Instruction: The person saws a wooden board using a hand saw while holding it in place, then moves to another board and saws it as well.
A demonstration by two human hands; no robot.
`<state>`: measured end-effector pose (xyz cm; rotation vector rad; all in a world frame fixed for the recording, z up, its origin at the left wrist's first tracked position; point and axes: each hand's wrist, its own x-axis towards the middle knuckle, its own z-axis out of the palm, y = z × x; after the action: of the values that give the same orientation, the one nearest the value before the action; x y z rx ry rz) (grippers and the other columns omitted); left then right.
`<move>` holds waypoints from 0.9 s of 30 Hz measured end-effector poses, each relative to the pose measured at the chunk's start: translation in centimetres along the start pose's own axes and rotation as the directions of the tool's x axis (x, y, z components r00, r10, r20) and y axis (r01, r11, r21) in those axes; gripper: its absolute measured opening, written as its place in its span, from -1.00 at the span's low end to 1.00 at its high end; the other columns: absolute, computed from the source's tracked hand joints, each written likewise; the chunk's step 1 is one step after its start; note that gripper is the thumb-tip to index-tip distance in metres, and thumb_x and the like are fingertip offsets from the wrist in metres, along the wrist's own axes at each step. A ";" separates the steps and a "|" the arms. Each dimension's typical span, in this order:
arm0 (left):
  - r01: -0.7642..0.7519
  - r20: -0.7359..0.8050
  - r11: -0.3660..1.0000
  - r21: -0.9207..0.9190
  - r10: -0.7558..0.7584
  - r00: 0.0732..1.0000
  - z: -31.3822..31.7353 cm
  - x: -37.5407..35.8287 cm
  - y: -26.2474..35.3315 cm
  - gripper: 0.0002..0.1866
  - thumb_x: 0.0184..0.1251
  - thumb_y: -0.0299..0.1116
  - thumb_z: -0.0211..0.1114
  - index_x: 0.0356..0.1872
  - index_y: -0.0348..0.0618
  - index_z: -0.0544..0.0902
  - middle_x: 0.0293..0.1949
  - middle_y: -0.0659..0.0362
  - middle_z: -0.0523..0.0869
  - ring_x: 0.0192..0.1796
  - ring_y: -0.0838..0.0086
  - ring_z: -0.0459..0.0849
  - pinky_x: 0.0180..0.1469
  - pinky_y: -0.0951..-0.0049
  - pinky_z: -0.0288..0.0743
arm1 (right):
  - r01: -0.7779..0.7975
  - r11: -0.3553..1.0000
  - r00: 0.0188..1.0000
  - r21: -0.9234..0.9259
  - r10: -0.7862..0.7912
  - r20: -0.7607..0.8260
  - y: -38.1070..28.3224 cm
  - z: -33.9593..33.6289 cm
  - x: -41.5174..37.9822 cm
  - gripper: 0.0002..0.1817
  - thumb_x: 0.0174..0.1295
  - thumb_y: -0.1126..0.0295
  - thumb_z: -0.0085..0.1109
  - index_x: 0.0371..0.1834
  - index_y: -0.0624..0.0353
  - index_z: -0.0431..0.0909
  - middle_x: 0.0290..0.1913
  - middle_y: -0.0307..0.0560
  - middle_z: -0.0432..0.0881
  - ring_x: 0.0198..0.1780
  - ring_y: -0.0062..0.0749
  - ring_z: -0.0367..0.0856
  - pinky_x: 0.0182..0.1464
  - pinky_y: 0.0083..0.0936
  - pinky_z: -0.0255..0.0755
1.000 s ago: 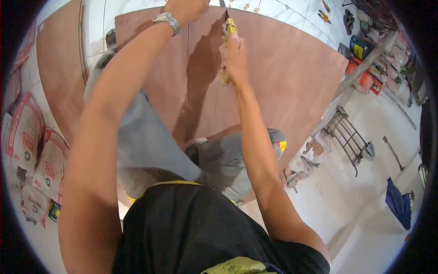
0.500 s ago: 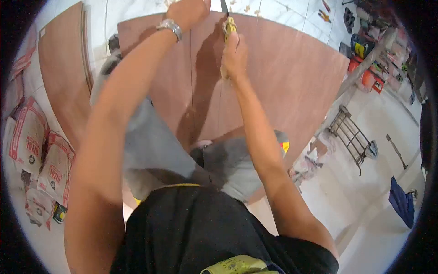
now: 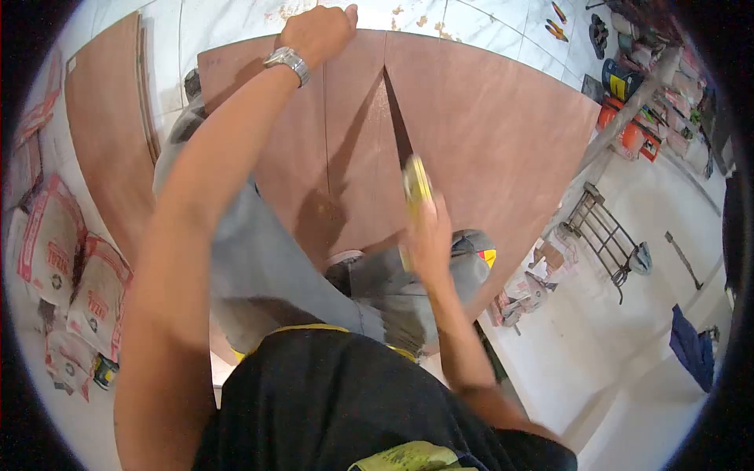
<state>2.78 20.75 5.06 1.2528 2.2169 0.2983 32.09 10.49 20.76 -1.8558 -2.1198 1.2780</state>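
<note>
A reddish-brown plywood sheet (image 3: 503,133) lies before me, my legs over its near part. My right hand (image 3: 432,239) is closed around the yellow handle of a handsaw (image 3: 400,125). The dark, tapering blade points away from me, its tip on the sheet near a thin line running to the far edge. Another thin line crosses the sheet further left. My left hand (image 3: 318,35), with a metal watch (image 3: 289,63) on its wrist, is curled at the sheet's far edge, left of the saw; its fingertips are partly hidden.
More brown sheets (image 3: 106,125) lie at the left, beside printed sacks (image 3: 51,243). Orange-handled pliers (image 3: 556,31) and sawdust lie on the white tiles beyond. A metal rack (image 3: 601,228), a dark blue cloth (image 3: 691,349) and piled items are at the right.
My right hand has drawn the saw back toward me and slightly right, from the far edge to over the sheet. My left hand stays near the far edge.
</note>
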 end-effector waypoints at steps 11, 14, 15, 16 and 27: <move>-0.011 -0.009 1.000 -0.007 0.011 1.000 0.9 -0.1 -0.4 -0.29 0.65 0.09 -0.20 -0.27 -0.29 0.80 -0.26 -0.20 0.81 -0.20 -0.13 0.81 -0.08 -0.07 0.68 | -0.229 0.938 0.971 0.258 0.202 0.127 -0.4 6.0 11.3 -0.59 0.64 0.07 -0.13 -0.19 0.24 0.34 -0.44 0.08 0.55 -0.42 -0.07 0.60 -0.29 -0.08 0.46; 0.010 -0.011 1.000 -0.020 -0.010 1.000 1.1 0.1 -0.1 -0.29 0.65 0.08 -0.20 -0.28 -0.30 0.79 -0.25 -0.20 0.81 -0.21 -0.13 0.81 -0.07 -0.09 0.67 | -0.112 0.936 0.987 0.334 0.065 0.148 1.7 6.2 11.1 -0.59 0.63 0.08 -0.13 -0.15 0.27 0.37 -0.38 0.17 0.58 -0.39 0.06 0.58 -0.26 -0.08 0.45; 0.014 -0.016 1.000 -0.027 -0.014 1.000 1.5 0.3 0.0 -0.29 0.65 0.08 -0.20 -0.28 -0.30 0.79 -0.26 -0.20 0.81 -0.21 -0.14 0.81 -0.07 -0.09 0.67 | -0.039 0.971 0.996 0.236 0.019 0.084 1.8 5.8 10.8 -0.59 0.63 0.08 -0.15 -0.15 0.27 0.38 -0.38 0.15 0.56 -0.36 -0.02 0.58 -0.24 -0.14 0.46; 0.012 -0.015 1.000 -0.017 -0.012 1.000 1.9 0.5 0.0 -0.29 0.65 0.08 -0.20 -0.28 -0.30 0.79 -0.26 -0.20 0.81 -0.21 -0.13 0.81 -0.06 -0.09 0.67 | 0.032 0.991 0.999 0.132 -0.036 0.023 1.5 5.0 10.1 -0.59 0.63 0.08 -0.16 -0.14 0.27 0.39 -0.38 0.13 0.53 -0.34 -0.09 0.58 -0.22 -0.20 0.47; -0.002 0.005 0.999 -0.039 0.002 1.000 1.3 0.5 -0.6 -0.29 0.64 0.08 -0.20 -0.29 -0.29 0.80 -0.28 -0.20 0.81 -0.21 -0.10 0.82 -0.06 -0.08 0.67 | -0.029 0.999 1.000 -0.040 0.030 0.008 0.9 1.6 2.7 -0.59 0.62 0.19 -0.20 0.01 0.37 0.49 -0.22 0.31 0.58 -0.11 0.19 0.59 -0.03 -0.11 0.46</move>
<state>2.89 20.70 3.58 1.2335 2.1959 0.3371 31.19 11.84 17.97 -1.9073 -2.1455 1.2607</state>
